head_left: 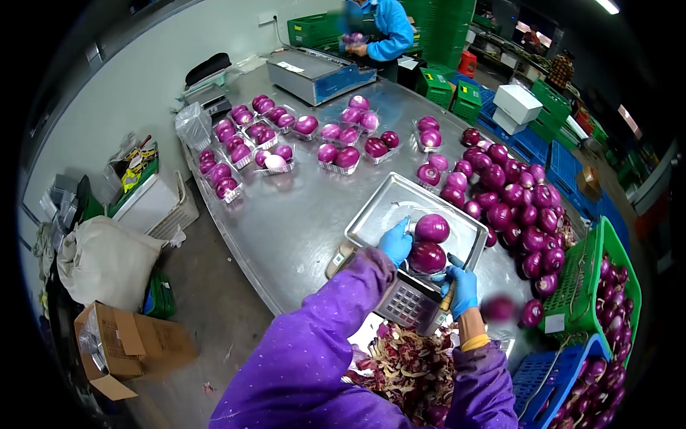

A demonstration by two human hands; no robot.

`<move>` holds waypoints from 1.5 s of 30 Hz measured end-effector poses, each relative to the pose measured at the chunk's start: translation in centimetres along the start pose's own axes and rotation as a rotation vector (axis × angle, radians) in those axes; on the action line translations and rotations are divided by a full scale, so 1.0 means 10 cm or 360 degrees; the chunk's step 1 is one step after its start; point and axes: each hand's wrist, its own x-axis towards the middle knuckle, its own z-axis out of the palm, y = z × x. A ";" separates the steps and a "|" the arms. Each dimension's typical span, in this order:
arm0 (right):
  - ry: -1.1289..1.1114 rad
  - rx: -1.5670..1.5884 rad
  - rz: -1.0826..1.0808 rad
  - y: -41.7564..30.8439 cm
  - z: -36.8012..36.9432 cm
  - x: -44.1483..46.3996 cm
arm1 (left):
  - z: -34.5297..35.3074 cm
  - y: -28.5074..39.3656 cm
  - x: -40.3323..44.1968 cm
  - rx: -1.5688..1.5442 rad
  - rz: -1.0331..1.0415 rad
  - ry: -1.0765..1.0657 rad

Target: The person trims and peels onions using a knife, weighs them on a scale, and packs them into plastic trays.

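Purple sleeves (307, 336) reach toward twelve o'clock. Two onions (427, 258), lined up twelve to six, sit in a tray (374, 205) at three o'clock from the nearer left hand (396, 244), its grip unclear; the right hand (464, 289) clasps a wooden handle (448, 296).

Dressed in a loose purple left sleeve (307, 329) flecked with small pale dots and a creased purple right sleeve (480, 379) at five o'clock, with a blue left glove (396, 243), a matching right glove (463, 287) and, at six o'clock from it, a yellow wrist band (475, 342).
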 end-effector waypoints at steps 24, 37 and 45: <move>-0.0674 -0.0642 0.0104 0.58 0.79 -0.84 | -2.46 -2.30 0.24 -0.1056 -0.0466 0.1353; 0.1101 0.0083 -0.0047 0.66 -0.98 -2.76 | 0.83 0.77 -1.37 0.0083 0.0688 -0.1323; 0.1172 0.0058 -0.0287 0.85 -1.15 -3.22 | 2.15 0.14 -2.48 0.1283 0.1702 -0.1778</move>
